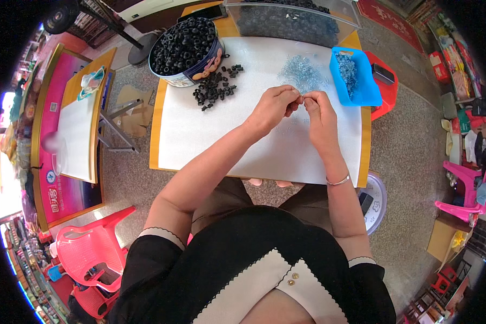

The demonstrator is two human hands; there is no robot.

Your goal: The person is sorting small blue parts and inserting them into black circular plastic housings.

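My left hand (276, 109) and my right hand (323, 116) meet fingertip to fingertip above the white tabletop sheet (210, 146). Both are pinched closed; whatever sits between the fingers is too small to make out. Just beyond them lies a scattered pile of tiny pale-blue, see-through pieces (302, 73). To the right of my right hand stands a blue plastic basket (370, 81) holding more bluish pieces (346, 71). Left of my left hand, a loose heap of small black cylindrical parts (213, 90) lies on the sheet.
A round tub (187, 78) heaped with black ring-shaped parts (183, 46) stands at the far left. A clear plastic box (291, 29) of dark parts sits along the far edge. Behind the blue basket is a red tray (386, 93). A pink chair (89, 248) is on my left.
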